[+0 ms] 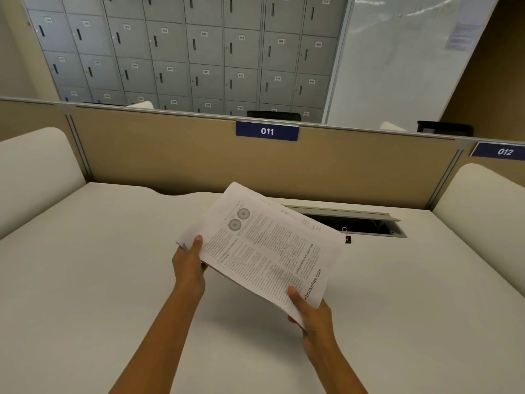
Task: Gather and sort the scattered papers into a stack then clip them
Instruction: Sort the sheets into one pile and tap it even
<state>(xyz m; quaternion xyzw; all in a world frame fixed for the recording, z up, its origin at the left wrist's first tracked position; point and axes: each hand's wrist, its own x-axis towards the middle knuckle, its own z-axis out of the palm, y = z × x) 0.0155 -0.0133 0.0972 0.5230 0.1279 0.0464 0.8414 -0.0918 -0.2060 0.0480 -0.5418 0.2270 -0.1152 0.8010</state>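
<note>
Paper stack (264,245), held above white desk (99,280), left hand (189,265) gripping its 9 o'clock edge, right hand (311,314) its 5 o'clock corner; binder clip (347,236) at 3 o'clock.

A white desk (99,280) fills the lower frame, with an open cable tray (366,221) at centre right, a tan partition (170,155) behind bearing blue signs 011 (267,131) and 012 (501,151), and grey numbered lockers (184,52) across the top.
</note>
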